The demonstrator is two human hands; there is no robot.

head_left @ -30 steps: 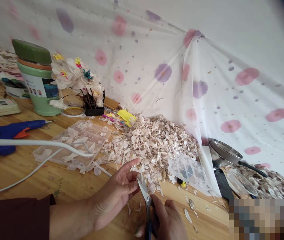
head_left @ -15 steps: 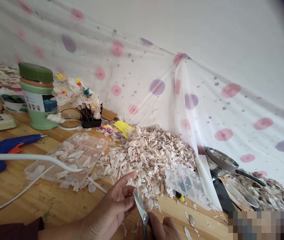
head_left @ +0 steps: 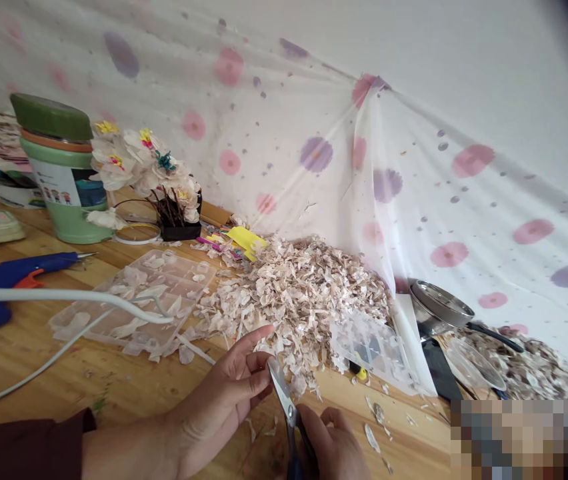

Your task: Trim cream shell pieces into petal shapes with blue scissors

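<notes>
Scissors (head_left: 291,412) were front and centre above the table (head_left: 134,380), near side of the flake pile (head_left: 309,287), blades angled up toward the left hand (head_left: 227,393). Right hand (head_left: 339,443) was wrapped on the dark handles; blades looked together or close to it. Left thumb and curled fingers met by the blade tips, index stuck out; couldn't tell if a flake was pinched there. Clear tray (head_left: 204,280) sat beyond the left hand, with more flakes on it.

Handling, my read: scissors stiff, fairly light, smooth at the blades, so the handle loops were the place to hold. Flakes looked paper-thin, near weightless, probably brittle; a soft pinch at the edge, fingertips clear of the blades, seemed right. A hard squeeze would likely crack one.
</notes>
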